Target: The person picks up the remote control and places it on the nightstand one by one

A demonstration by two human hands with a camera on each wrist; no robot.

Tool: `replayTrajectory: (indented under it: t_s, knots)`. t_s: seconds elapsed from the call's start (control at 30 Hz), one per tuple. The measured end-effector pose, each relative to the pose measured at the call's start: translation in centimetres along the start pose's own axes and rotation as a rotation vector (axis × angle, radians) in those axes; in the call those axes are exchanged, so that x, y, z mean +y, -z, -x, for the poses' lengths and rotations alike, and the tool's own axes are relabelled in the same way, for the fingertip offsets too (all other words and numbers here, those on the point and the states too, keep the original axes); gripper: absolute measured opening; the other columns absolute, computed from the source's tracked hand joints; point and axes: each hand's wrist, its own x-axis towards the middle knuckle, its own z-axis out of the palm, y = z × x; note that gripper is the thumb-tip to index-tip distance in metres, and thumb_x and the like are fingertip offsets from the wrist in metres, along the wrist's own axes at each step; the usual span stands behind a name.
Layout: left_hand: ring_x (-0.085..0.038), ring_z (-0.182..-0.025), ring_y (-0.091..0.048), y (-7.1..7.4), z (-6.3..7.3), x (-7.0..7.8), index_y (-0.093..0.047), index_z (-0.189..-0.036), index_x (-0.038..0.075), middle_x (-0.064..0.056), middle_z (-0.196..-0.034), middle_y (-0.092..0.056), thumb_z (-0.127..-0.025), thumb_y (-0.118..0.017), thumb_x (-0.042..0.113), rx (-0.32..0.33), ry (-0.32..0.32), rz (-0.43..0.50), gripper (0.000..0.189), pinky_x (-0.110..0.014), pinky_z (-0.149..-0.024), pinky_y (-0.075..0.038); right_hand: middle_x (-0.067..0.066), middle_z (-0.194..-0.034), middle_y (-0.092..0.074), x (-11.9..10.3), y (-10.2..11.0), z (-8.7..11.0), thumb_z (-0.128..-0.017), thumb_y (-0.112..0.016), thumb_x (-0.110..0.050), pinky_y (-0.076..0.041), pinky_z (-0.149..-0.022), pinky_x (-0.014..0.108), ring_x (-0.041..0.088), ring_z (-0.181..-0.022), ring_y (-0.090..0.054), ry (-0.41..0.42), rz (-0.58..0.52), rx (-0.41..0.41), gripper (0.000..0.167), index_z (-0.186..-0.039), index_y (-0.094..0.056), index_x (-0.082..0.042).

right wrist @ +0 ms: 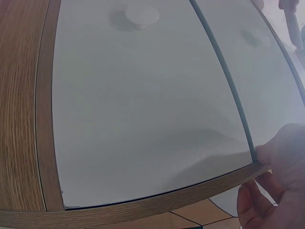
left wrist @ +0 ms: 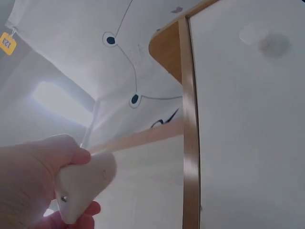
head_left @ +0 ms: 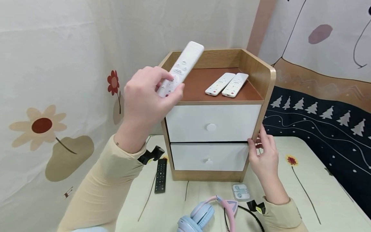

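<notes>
My left hand pinches a white remote control by its lower end, tilted up in front of the left side of a small wooden cabinet. In the left wrist view the end of that remote shows between thumb and fingers. Two more white remotes lie side by side on the cabinet's brown top shelf. My right hand holds the cabinet's right edge beside the two white drawers. Both drawers are closed. The right wrist view shows the right thumb and fingers at that wooden edge.
On the table lie a black remote in front of the cabinet's left side, a small case with earphones, and blue and pink headphones at the front. Patterned cloth hangs behind.
</notes>
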Motion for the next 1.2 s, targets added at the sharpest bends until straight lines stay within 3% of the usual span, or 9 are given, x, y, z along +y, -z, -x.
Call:
replayTrajectory:
  t_s: [0.27,0.63,0.93,1.13,1.2]
  knots:
    - [-0.033,-0.085,-0.063,-2.3,-0.5,1.4,-0.074,-0.099,0.008,-0.013,-0.09,-0.074,-0.091,-0.078,0.03,-0.223,0.066,-0.035,0.024,-0.05,-0.064,-0.053,0.03,-0.115,-0.062,0.1,0.1,0.0,-0.1,-0.072,0.005,-0.04,-0.088,-0.005,-0.023,-0.101,-0.046,0.002,0.012,-0.001,0.073,-0.167,-0.047,-0.009]
    - [-0.031,-0.089,-0.065,-4.8,-1.4,1.3,-0.073,-0.106,0.008,-0.011,-0.096,-0.075,-0.098,-0.076,0.031,-0.485,0.175,-0.119,0.024,-0.045,-0.078,-0.053,0.03,-0.115,-0.062,0.1,0.1,0.0,-0.1,-0.072,0.005,-0.04,-0.088,-0.005,-0.021,-0.101,-0.047,0.004,0.004,-0.005,0.074,-0.168,-0.046,-0.011]
    - [-0.029,-0.086,-0.065,-5.8,-1.7,0.2,-0.075,-0.106,0.012,-0.009,-0.098,-0.076,-0.099,-0.075,0.033,-0.565,0.291,-0.112,0.023,-0.045,-0.078,-0.053,0.028,-0.115,-0.062,0.1,-0.1,0.0,-0.1,-0.073,0.005,-0.042,-0.088,-0.004,-0.018,-0.101,-0.048,-0.002,0.001,-0.011,0.074,-0.168,-0.046,-0.011]
    - [-0.025,-0.094,-0.065,-6.6,-2.3,0.2,-0.075,-0.106,0.017,-0.005,-0.103,-0.076,-0.097,-0.073,0.037,-0.618,0.401,-0.074,0.021,-0.043,-0.086,-0.054,0.027,-0.114,-0.064,0.0,0.0,0.0,-0.1,-0.072,0.006,-0.041,-0.087,-0.004,-0.004,-0.098,-0.054,-0.002,0.009,0.008,0.072,-0.166,-0.048,-0.008]
    - [-0.024,-0.097,-0.066,-6.9,-2.4,0.3,-0.075,-0.106,0.018,-0.003,-0.105,-0.077,-0.097,-0.073,0.038,-0.635,0.423,-0.084,0.021,-0.043,-0.087,-0.055,0.027,-0.113,-0.064,0.0,0.0,0.0,-0.1,-0.072,0.006,-0.041,-0.087,-0.004,-0.004,-0.097,-0.054,-0.003,0.011,0.009,0.071,-0.166,-0.048,-0.008]
